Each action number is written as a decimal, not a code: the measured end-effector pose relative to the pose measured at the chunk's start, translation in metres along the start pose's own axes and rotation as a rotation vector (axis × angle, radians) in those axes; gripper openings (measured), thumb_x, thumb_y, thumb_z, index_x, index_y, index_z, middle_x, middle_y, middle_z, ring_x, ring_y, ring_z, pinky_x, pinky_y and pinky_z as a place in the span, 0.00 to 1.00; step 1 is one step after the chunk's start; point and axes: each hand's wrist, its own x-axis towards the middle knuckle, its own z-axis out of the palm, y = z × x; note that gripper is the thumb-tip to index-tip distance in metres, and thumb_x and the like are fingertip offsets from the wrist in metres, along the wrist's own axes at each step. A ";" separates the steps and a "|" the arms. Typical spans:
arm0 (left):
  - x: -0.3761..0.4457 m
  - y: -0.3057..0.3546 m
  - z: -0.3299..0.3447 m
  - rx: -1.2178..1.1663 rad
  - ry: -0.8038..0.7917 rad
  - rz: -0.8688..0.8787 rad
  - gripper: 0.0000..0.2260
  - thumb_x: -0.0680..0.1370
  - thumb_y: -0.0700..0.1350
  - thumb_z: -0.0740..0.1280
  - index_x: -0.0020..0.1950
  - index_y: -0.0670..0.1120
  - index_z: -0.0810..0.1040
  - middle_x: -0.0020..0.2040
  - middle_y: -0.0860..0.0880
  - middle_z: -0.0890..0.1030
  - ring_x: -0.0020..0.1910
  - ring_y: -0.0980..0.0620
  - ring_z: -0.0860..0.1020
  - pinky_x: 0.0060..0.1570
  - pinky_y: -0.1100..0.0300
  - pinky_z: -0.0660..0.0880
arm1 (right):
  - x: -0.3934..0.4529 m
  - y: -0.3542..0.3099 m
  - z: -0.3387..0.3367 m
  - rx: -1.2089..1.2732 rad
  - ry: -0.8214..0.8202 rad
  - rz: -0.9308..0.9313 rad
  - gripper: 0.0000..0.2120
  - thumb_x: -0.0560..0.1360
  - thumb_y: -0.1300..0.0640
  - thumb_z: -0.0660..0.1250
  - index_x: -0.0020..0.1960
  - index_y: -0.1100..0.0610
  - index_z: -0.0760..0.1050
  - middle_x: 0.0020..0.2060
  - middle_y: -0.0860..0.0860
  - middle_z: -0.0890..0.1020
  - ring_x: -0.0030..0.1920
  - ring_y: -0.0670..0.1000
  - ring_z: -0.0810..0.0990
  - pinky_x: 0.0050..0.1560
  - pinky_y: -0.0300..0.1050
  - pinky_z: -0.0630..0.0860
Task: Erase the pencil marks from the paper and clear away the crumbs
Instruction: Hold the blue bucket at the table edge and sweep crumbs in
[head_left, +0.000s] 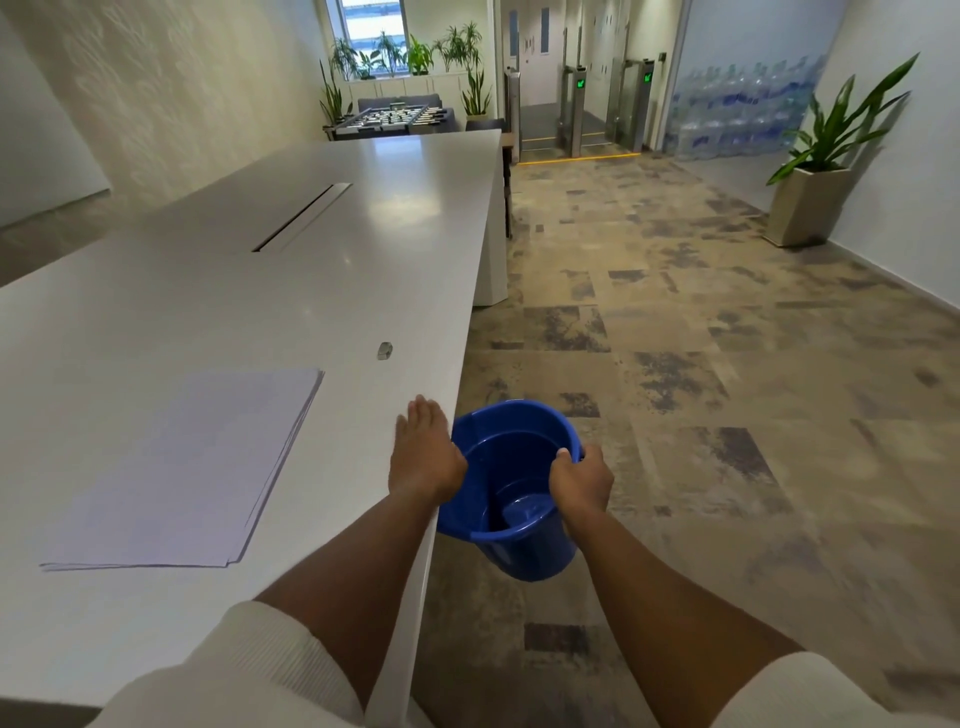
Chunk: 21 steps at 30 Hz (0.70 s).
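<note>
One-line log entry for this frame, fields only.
phase: sweeping crumbs | left hand: flat at table edge | right hand: holding blue bucket rim below edge | paper stack: on table

A long white table (291, 270) with a narrow slot (301, 215) in its top ran along the left wall. Beyond its far end stood a foosball table (392, 117) and potted plants (410, 54) by a window. Turnstile gates (602, 109) stood across patchy carpet (701, 374), a tall planter (808, 205) near the right wall.
</note>
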 end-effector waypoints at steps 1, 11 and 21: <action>0.001 0.001 0.002 -0.041 -0.008 0.037 0.31 0.84 0.41 0.60 0.85 0.46 0.50 0.85 0.45 0.48 0.83 0.44 0.47 0.81 0.47 0.52 | 0.000 0.000 0.000 0.003 0.001 0.003 0.06 0.81 0.58 0.59 0.56 0.57 0.72 0.46 0.54 0.76 0.38 0.47 0.74 0.32 0.41 0.69; -0.009 0.003 0.005 -0.145 0.185 0.137 0.28 0.84 0.50 0.63 0.83 0.50 0.57 0.82 0.49 0.63 0.80 0.47 0.61 0.78 0.51 0.56 | 0.002 -0.008 -0.002 0.000 0.000 -0.012 0.05 0.81 0.58 0.58 0.55 0.57 0.72 0.43 0.52 0.74 0.37 0.47 0.73 0.31 0.40 0.68; 0.001 0.004 0.001 0.111 -0.004 -0.126 0.34 0.85 0.50 0.56 0.83 0.41 0.40 0.84 0.41 0.40 0.83 0.42 0.40 0.81 0.42 0.42 | 0.003 -0.008 -0.001 -0.024 -0.019 -0.019 0.05 0.81 0.58 0.59 0.55 0.56 0.72 0.43 0.53 0.75 0.37 0.48 0.74 0.31 0.41 0.68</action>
